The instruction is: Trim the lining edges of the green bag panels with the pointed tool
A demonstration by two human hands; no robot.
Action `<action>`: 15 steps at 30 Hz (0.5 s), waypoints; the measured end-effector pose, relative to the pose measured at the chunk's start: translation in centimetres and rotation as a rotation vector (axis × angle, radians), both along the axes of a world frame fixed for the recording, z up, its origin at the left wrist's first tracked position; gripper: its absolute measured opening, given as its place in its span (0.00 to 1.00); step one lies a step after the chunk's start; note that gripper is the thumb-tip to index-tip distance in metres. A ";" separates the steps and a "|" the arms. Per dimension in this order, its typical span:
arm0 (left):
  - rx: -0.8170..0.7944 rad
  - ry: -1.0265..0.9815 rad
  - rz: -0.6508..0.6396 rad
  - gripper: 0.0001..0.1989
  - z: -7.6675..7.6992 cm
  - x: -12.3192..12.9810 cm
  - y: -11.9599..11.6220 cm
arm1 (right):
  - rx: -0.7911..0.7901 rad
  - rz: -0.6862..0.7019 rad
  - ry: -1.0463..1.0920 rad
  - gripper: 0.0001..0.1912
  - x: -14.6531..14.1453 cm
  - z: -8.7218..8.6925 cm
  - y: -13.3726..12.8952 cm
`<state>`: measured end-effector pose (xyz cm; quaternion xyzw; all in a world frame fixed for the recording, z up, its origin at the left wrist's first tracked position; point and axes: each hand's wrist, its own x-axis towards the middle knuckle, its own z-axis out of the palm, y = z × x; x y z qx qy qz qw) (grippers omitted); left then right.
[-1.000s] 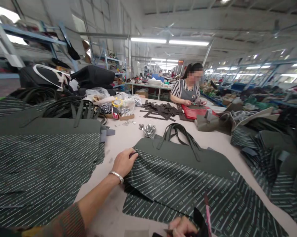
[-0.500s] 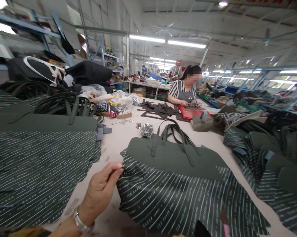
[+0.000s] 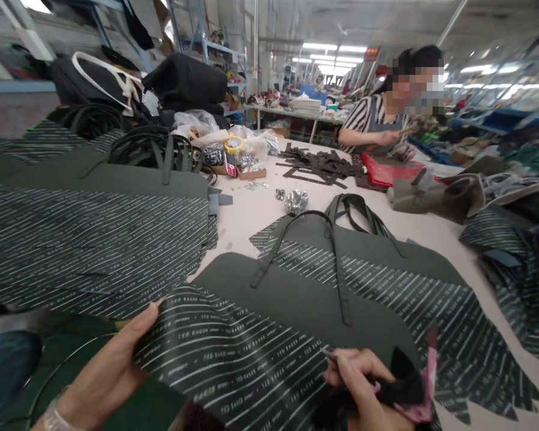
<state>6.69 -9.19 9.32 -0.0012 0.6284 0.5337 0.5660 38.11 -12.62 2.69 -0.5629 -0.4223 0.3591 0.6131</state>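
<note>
A dark green striped bag panel (image 3: 233,335) with a plain upper band and a thin strap handle lies slanted before me, its near part lifted. My left hand (image 3: 105,365) has its left edge between thumb and fingers. My right hand (image 3: 363,383) is closed over the panel's lower right, pinching a small metal-tipped tool (image 3: 331,353) mostly hidden by the fingers. A black and pink piece (image 3: 424,389) sticks out behind that hand; whether it belongs to the tool I cannot tell. Beneath and beyond lies another striped panel (image 3: 435,299) with handles.
Stacked striped panels (image 3: 94,239) cover the left, more (image 3: 515,287) the right. A bag of shiny metal parts (image 3: 296,202), dark strips (image 3: 320,164) and small boxes (image 3: 252,173) sit further back on the pale table (image 3: 246,209). Across it a co-worker (image 3: 377,123) handles something above a red item (image 3: 388,170).
The view has swung and dropped. My left hand has come nearer, bringing the top panel off the one beneath, which now shows behind it. My right hand has come into view over the panel.
</note>
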 end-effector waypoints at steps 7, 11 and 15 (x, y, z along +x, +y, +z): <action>0.019 -0.355 -0.049 0.10 -1.5 6.7 -2.4 | -0.088 -0.051 -0.140 0.18 -1.5 -1.6 1.7; 0.067 -0.398 -0.097 0.13 -1.4 10.2 -1.2 | -0.072 0.003 -0.206 0.16 -2.0 -1.0 2.0; 0.027 -0.371 -0.168 0.07 -1.9 12.7 0.4 | -0.032 0.050 -0.292 0.16 -1.9 -1.3 2.0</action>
